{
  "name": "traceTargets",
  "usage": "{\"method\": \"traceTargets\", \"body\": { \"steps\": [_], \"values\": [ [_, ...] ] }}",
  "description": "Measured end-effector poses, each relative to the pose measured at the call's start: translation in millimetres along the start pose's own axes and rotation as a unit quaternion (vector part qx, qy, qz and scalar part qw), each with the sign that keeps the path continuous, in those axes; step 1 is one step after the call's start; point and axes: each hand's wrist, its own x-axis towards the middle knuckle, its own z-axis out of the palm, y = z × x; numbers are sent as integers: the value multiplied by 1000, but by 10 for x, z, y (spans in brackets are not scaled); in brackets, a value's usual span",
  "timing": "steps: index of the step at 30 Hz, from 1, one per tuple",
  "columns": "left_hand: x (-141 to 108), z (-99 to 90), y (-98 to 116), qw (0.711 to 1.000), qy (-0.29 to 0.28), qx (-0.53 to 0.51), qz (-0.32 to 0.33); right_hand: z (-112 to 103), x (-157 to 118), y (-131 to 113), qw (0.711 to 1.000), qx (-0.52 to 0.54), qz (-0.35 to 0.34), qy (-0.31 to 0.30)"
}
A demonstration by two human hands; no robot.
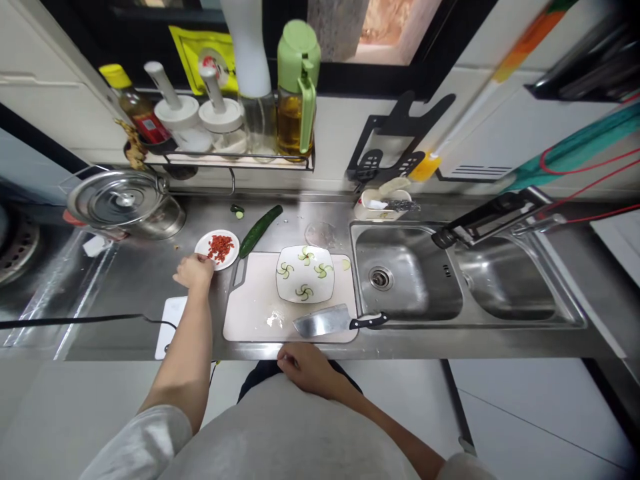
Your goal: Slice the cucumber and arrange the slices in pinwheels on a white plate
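My left hand is at the lower left rim of a small white plate holding red pieces; its fingers are closed together on the plate's rim. Curled loosely in front of my body, my right hand is just below the counter edge; what its fingers hold, if anything, is hidden. On the pale cutting board sits a square white plate with several green slice pinwheels. A cleaver lies below that plate, its black handle to the right. A cucumber rests behind the board.
A lidded steel pot stands at the left. The double sink is at the right. A rack with bottles and jars hangs on the back wall. A white flat object with a black cable lies near my left forearm.
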Motion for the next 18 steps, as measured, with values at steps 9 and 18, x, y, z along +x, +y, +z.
{"method": "traceTargets", "body": {
  "steps": [9,18],
  "values": [
    [-1123,-84,216,898,-151,-387,144,-82,108,63,990,60,-12,126],
    [-2295,-93,381,708,-450,-543,39,-329,216,242,944,112,-4,311]
  ]
}}
